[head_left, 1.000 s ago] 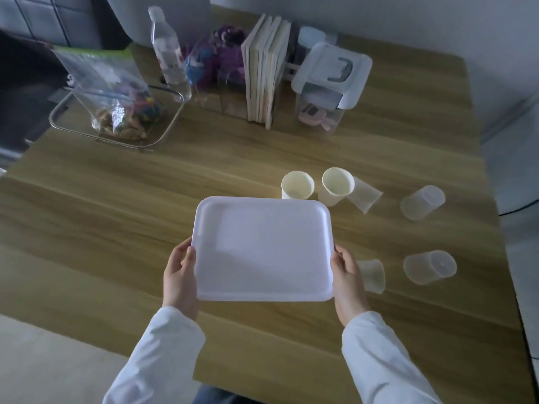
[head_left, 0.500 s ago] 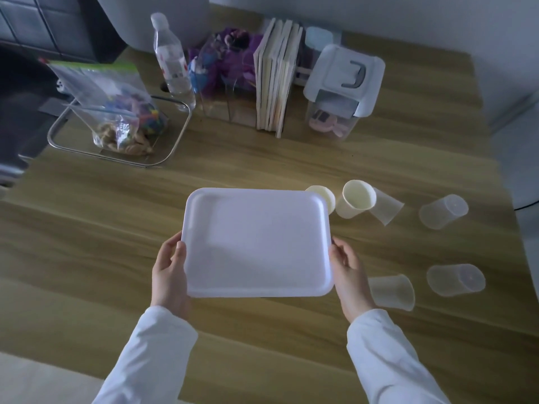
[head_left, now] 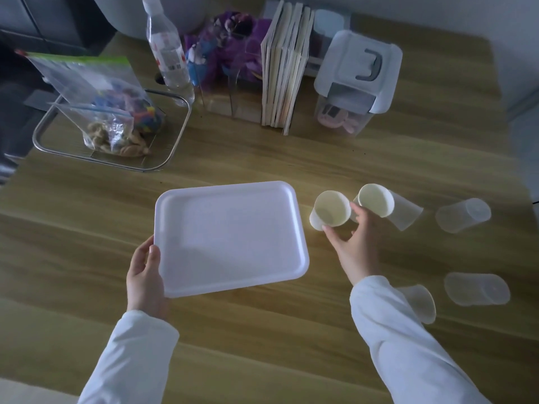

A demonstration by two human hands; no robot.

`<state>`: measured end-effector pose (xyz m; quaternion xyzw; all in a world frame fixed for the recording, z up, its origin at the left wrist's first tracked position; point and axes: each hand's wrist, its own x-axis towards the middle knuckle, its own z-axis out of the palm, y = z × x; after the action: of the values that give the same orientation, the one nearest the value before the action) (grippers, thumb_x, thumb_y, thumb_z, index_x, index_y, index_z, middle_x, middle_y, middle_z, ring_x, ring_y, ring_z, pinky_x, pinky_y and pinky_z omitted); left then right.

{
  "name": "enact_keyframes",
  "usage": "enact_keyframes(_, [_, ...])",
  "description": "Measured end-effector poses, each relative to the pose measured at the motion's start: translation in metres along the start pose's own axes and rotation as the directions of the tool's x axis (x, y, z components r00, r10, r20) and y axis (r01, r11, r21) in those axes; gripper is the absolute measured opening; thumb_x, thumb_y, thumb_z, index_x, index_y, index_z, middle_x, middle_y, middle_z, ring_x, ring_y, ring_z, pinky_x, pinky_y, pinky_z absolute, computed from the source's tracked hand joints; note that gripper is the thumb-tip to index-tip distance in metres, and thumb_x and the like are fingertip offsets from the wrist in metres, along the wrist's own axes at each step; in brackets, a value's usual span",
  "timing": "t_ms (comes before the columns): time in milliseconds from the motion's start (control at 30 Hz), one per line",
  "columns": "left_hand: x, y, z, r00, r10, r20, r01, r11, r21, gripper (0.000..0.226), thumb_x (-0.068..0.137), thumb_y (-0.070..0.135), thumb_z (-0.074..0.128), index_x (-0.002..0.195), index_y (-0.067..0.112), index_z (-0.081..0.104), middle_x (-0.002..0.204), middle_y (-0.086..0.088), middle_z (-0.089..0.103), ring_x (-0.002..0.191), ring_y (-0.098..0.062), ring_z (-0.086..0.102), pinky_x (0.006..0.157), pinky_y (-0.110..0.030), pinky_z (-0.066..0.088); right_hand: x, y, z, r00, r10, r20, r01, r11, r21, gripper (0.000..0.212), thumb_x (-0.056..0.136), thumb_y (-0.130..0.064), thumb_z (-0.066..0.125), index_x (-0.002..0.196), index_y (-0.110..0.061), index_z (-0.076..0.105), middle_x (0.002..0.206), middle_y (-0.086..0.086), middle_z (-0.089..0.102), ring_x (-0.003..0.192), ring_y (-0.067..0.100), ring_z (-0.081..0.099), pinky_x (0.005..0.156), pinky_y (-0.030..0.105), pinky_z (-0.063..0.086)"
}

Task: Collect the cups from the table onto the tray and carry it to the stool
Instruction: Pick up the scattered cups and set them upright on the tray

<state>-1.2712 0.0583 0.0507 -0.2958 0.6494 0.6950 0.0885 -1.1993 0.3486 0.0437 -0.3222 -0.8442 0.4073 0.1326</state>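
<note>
A white rectangular tray [head_left: 230, 237] lies on the wooden table [head_left: 87, 217], with nothing on it. My left hand [head_left: 145, 275] grips its near left corner. My right hand [head_left: 354, 243] is off the tray and its fingers close around a cream paper cup [head_left: 331, 209] just right of the tray. A second cream cup [head_left: 376, 199] stands beside it. Clear plastic cups lie on their sides further right: one [head_left: 405, 209] behind the second cream cup, one [head_left: 463, 214] at the far right, one [head_left: 477, 288] nearer, and one [head_left: 420, 301] partly hidden by my right sleeve.
Along the table's back stand a water bottle [head_left: 169, 51], a row of books [head_left: 287, 71], a lidded plastic box [head_left: 355, 80] and purple items [head_left: 233, 39]. A wire-rimmed glass dish [head_left: 172, 141] holding a zip bag sits back left.
My right hand has let go of the tray's right edge and moved up to the nearest cream cup. The tray has come down onto the table, held only by my left hand.
</note>
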Motion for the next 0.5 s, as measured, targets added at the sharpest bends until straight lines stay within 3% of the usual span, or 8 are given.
enact_keyframes(133, [0.006,-0.001,0.002,1.000,-0.009,-0.002,0.009,1.000,-0.001,0.018,0.097,0.025,0.043,0.100,0.033,0.059,0.091,0.009,0.060,0.077,-0.012,0.057,0.049,-0.018,0.051,0.007,-0.003,0.008,0.999,0.005,-0.049,-0.008,0.998,-0.059,0.077,0.069,-0.028,0.075,0.133,-0.011,0.035,0.133,0.012,0.040,0.128,0.032,0.038,0.104,0.053,0.035])
enact_keyframes(267, [0.012,-0.004,0.006,1.000,-0.026,-0.002,0.026,1.000,0.012,0.019,0.097,0.025,0.043,0.098,0.034,0.059,0.091,0.009,0.060,0.077,-0.013,0.057,0.049,-0.019,0.052,0.014,-0.001,0.014,0.999,0.013,-0.053,-0.018,0.996,-0.083,0.086,0.067,-0.026,0.078,0.136,-0.009,0.031,0.135,0.017,0.039,0.128,0.034,0.037,0.105,0.053,0.034])
enact_keyframes(500, [0.018,-0.009,0.012,0.999,-0.032,0.003,0.032,0.999,0.042,0.021,0.096,0.026,0.043,0.096,0.037,0.061,0.100,0.005,0.060,0.094,-0.023,0.056,0.070,-0.035,0.049,0.021,0.004,0.020,0.999,0.011,-0.039,-0.015,0.995,-0.101,0.084,0.067,-0.023,0.078,0.135,-0.006,0.032,0.133,0.018,0.042,0.126,0.035,0.038,0.105,0.052,0.032])
